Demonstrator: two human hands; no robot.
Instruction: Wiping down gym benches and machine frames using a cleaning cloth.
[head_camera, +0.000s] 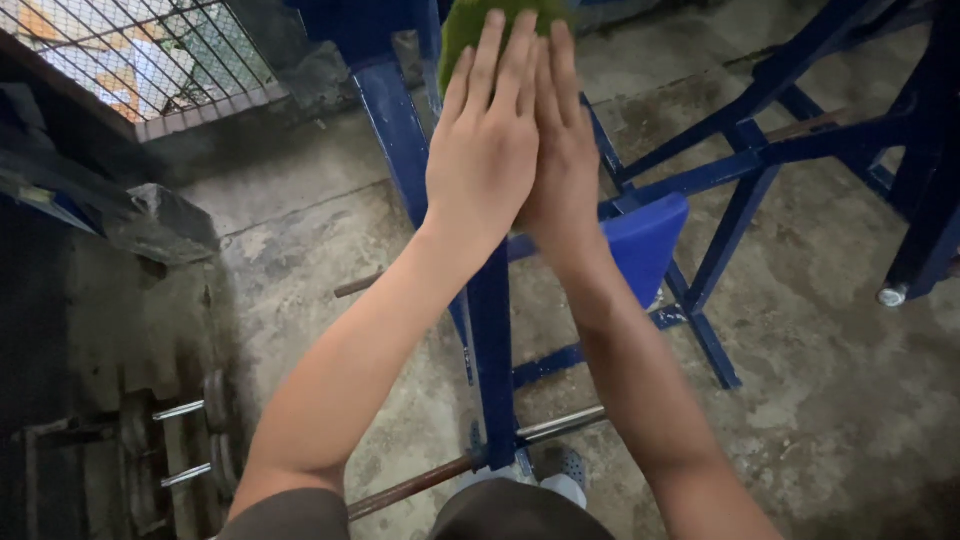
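The green pad (462, 25) sits at the top of the blue frame (490, 330), looking soft and fuzzy, likely light and yielding. We press both flat hands on it, left hand (485, 140) over right hand (562, 150), fingers straight, gripping nothing. A bar (560, 425) lies on the floor (820, 400) below
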